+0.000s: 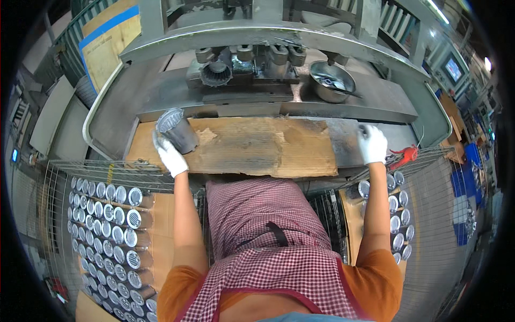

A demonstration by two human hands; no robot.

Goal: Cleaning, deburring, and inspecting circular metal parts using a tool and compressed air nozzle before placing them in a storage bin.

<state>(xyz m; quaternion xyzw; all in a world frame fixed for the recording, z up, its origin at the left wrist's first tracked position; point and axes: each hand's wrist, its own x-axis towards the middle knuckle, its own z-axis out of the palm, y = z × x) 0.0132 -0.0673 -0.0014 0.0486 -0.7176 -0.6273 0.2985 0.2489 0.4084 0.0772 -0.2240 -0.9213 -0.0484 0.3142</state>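
A grey metal cylinder housing (185, 135), ribbed inside its open end, tilts over the left part of the cardboard sheet (241, 147). My left hand (171, 156), in a white glove, grips its left side. On the right, my right hand (373, 145), also gloved, hovers by the bare metal past the cardboard's edge. Its fingers are curled together, with dark patches at the tips; whatever they may hold cannot be made out. Ahead, a similar ribbed housing (216, 73) sits in the machine's fixture (252, 88).
A steel bowl (333, 95) of small metal pieces stands right of the fixture. A heavy crossbar (268, 33) spans the machine above it. Red-handled pliers (403, 156) lie at the right edge. Wire cages with rows of housings (110, 231) (398, 220) flank my lap.
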